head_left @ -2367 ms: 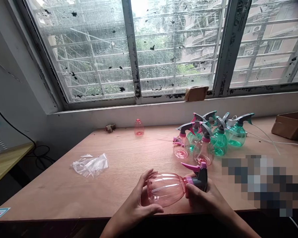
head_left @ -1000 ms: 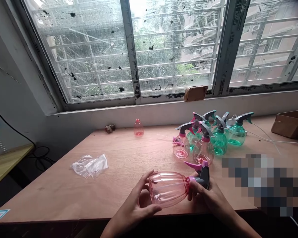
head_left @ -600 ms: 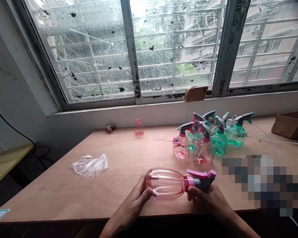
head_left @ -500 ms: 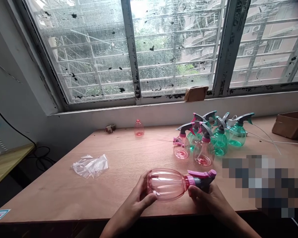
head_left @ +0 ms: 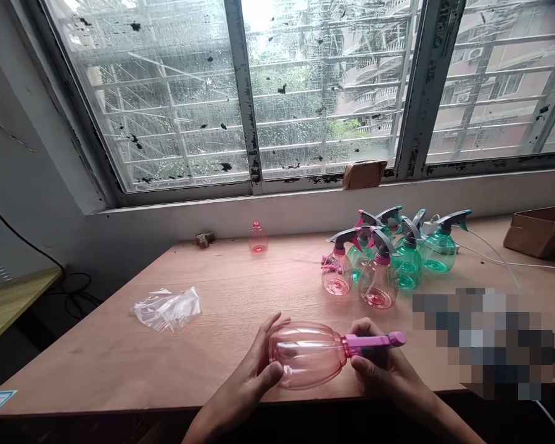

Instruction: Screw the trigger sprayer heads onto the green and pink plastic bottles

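Observation:
A clear pink spray bottle [head_left: 308, 356] lies sideways between my two hands, above the table's front edge. My left hand [head_left: 254, 367] is wrapped round its base, thumb on the near side. On the right, my right hand [head_left: 382, 364] grips the grey and pink spray head at the neck, and its pink trigger [head_left: 374, 341] faces up. Part of the spray head is hidden by my right fingers. Beyond my hands, two pink spray bottles [head_left: 378, 285] stand upright in front of several green spray bottles [head_left: 407, 265].
A small pink bottle [head_left: 258, 239] without a spray head stands near the wall. Crumpled clear plastic [head_left: 169, 308] lies on the left of the wooden table [head_left: 120, 364]. An open cardboard box [head_left: 536, 234] and a white cable are at the right. Blurred blocks cover the near right.
The held spray bottle has rolled about its length, so its trigger now faces up toward me. My right fingers have shifted round the neck and show behind it. My left hand still holds the base.

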The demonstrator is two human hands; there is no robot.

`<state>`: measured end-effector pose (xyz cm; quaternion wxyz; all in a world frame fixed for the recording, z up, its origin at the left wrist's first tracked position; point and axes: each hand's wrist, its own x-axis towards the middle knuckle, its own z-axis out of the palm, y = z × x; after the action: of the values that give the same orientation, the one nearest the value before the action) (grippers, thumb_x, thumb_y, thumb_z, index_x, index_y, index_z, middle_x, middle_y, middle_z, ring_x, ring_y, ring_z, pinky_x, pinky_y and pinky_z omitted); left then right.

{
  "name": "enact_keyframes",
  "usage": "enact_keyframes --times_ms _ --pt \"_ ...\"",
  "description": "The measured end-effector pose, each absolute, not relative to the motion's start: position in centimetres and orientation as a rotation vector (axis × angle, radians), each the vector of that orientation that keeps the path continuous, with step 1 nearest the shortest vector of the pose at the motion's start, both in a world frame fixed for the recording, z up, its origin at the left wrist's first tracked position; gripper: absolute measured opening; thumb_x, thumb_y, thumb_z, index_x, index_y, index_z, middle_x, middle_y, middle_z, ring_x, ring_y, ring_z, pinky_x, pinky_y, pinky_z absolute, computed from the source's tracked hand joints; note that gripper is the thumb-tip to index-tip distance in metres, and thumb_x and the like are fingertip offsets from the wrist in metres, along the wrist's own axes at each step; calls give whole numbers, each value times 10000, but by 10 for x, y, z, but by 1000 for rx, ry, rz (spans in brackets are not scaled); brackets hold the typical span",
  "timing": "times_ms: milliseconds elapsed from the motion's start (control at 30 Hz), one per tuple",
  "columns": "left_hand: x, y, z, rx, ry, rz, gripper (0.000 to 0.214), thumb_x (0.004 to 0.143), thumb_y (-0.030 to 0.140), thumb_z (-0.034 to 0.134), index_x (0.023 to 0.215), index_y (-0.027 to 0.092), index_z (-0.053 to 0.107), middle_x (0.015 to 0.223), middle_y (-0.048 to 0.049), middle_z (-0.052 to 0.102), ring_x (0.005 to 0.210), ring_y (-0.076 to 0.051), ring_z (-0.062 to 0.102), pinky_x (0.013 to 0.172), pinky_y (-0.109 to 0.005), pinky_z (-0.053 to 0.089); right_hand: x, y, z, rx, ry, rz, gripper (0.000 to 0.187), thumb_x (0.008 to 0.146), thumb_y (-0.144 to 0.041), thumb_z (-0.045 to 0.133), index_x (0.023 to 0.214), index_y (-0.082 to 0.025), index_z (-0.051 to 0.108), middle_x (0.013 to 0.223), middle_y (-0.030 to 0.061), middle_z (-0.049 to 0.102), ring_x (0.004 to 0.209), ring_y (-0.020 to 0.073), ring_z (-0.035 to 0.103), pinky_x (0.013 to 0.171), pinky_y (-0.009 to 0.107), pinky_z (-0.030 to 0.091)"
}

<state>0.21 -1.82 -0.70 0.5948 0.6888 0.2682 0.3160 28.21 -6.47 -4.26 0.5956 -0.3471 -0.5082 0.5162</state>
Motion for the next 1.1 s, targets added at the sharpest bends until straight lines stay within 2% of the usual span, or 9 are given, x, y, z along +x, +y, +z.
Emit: enact_keyframes --times_ms 133,267,367,467,567,667,867,1000,1100 --pt "3 -18 -7 1545 629 659 884 841 593 717 1559 312 285 1618 -129 379 1440 -389 426 1203 -579 279 280 -68 -44 -794 -1221 1192 406 845 -580 731 986 -235 570 727 -54 521 501 76 408 456 208 321" --pt "7 -20 -6 1498 637 700 899 769 552 810 1505 292 363 1497 -138 503 1341 -375 525 1140 -558 374 278 -67 -48 -833 -1173 1180 482 868 -667 639 1065 -243 523 641 -75 480 483 95 400 452 220 299" --pt "11 -21 -9 1484 670 716 898 722 470 878 1462 306 396 1477 -132 500 1296 -357 556 1117 -552 407 280 -63 -49 -966 -1159 1209 494 873 -710 589 887 -220 526 568 -97 399 466 97 368 463 238 336" --pt "13 -19 -15 1578 686 760 882 699 381 913 1431 315 425 1472 -124 497 1306 -344 553 1145 -539 389 283 -58 -47 -1079 -1172 1197 525 890 -716 548 704 -235 450 541 -103 340 450 99 361 467 258 401" --pt "15 -16 -23 1807 694 819 888 709 335 904 1445 327 407 1480 -124 476 1358 -354 508 1140 -508 420 283 -54 -42 -1074 -1183 1177 516 891 -707 551 690 -242 450 518 -121 285 412 88 291 417 251 402" --pt "16 -14 -30 2141 740 870 926 728 279 884 1475 355 342 1524 -115 420 1430 -362 420 1164 -507 409 281 -50 -39 -1120 -1138 1171 565 858 -735 566 615 -259 382 494 -129 253 371 68 244 350 227 368" --pt "26 -24 -34 2525 906 928 979 782 169 820 1524 349 208 1551 -129 407 1411 -344 441 1154 -523 421 280 -42 -37 -1237 -1036 1187 646 832 -756 576 504 -267 309 399 -138 224 245 49 277 242 195 314" --pt "41 -30 -31 2654 1012 949 823 907 208 693 1545 297 180 1540 -159 425 1363 -336 480 1108 -526 444 283 -38 -33 -1218 -898 1220 641 769 -748 660 506 -267 329 404 -150 237 252 38 255 241 208 388" --pt "50 -32 -31 2702 1068 952 789 927 232 674 1548 265 188 1544 -173 427 1381 -349 463 1114 -538 429 284 -37 -29 -1213 -868 1207 629 767 -741 671 535 -271 322 408 -164 233 275 28 212 281 224 442"
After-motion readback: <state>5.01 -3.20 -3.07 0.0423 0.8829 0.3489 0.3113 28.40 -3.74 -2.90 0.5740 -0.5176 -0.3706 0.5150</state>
